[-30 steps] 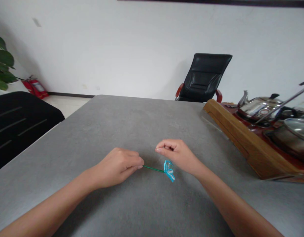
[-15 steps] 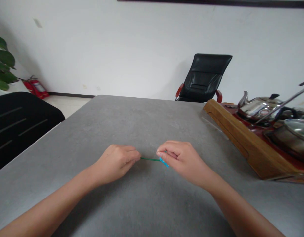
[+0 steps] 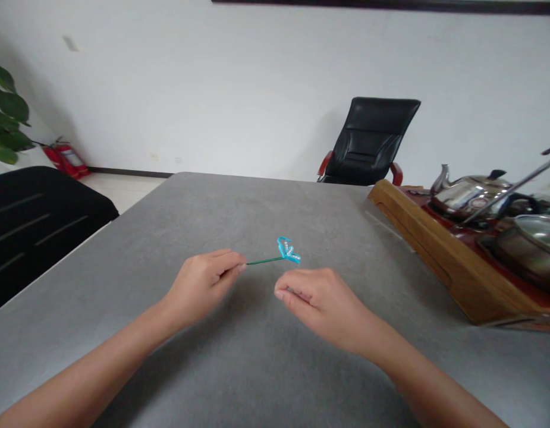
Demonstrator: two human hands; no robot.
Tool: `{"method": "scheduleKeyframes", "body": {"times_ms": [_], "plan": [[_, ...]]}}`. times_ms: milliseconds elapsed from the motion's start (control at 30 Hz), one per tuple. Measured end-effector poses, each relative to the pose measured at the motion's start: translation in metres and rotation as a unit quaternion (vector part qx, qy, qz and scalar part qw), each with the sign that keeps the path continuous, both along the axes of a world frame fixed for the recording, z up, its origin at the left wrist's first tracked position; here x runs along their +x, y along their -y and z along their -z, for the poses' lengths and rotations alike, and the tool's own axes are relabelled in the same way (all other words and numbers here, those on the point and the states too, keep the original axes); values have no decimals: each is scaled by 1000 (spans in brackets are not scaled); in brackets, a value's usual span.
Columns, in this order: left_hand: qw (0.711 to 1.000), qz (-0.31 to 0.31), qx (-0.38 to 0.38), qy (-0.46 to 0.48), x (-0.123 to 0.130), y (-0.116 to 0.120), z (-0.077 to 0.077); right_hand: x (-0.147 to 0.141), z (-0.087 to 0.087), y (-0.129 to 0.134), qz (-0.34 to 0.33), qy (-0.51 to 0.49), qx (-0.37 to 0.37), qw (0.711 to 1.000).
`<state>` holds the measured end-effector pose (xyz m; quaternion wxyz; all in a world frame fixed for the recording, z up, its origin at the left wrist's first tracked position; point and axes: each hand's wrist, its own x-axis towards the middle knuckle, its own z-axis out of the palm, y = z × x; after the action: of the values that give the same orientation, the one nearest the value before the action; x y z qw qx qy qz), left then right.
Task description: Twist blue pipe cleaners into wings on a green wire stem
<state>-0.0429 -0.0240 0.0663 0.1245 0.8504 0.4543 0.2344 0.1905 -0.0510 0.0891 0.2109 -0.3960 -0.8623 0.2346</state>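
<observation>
Between thumb and fingers, my left hand [image 3: 210,276] pinches the end of a thin green stem. The stem belongs to a small artificial flower [image 3: 289,250], whose light-blue looped petals carry rows of white beads. It points to the right and is held above the grey table [image 3: 257,208]. Just below the blossom, apart from it, is my right hand [image 3: 321,306]. Its thumb and fingertips are pressed together, and I see nothing between them.
On the right stands a wooden tea tray [image 3: 417,249] bearing a steel kettle [image 3: 471,193] and a glass-lidded pot [image 3: 531,244]. A black office chair [image 3: 368,139] is behind the table. Another black chair [image 3: 47,226], a plant [image 3: 7,113] and red fire extinguishers [image 3: 65,159] are at left.
The right hand has let go of the flower and dropped slightly lower. My left hand has raised the flower away, so its blue petals now show fully.
</observation>
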Motion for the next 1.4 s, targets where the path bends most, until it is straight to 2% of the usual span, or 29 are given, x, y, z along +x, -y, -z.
{"method": "scheduleKeyframes", "body": {"times_ms": [167,333,533,667,800,1000,1400], "plan": [[998,-2,-28,58,0,0,0,-4,7,-1,-7,48,-3,999],[992,6,-75,97,2,0,-4,-5,18,-7,-5,54,-14,998],[980,27,-140,140,3,0,-4,-2,37,-19,-11,-16,-59,998],[967,88,-183,152,2,2,-5,2,47,-27,7,-86,-119,989],[962,164,-175,133,4,4,-9,6,48,-33,-12,-142,-151,978],[958,230,-156,65,7,7,-11,9,48,-39,15,-175,-198,964],[969,215,-70,-94,6,6,-5,12,39,-39,42,-178,-148,972]]}}
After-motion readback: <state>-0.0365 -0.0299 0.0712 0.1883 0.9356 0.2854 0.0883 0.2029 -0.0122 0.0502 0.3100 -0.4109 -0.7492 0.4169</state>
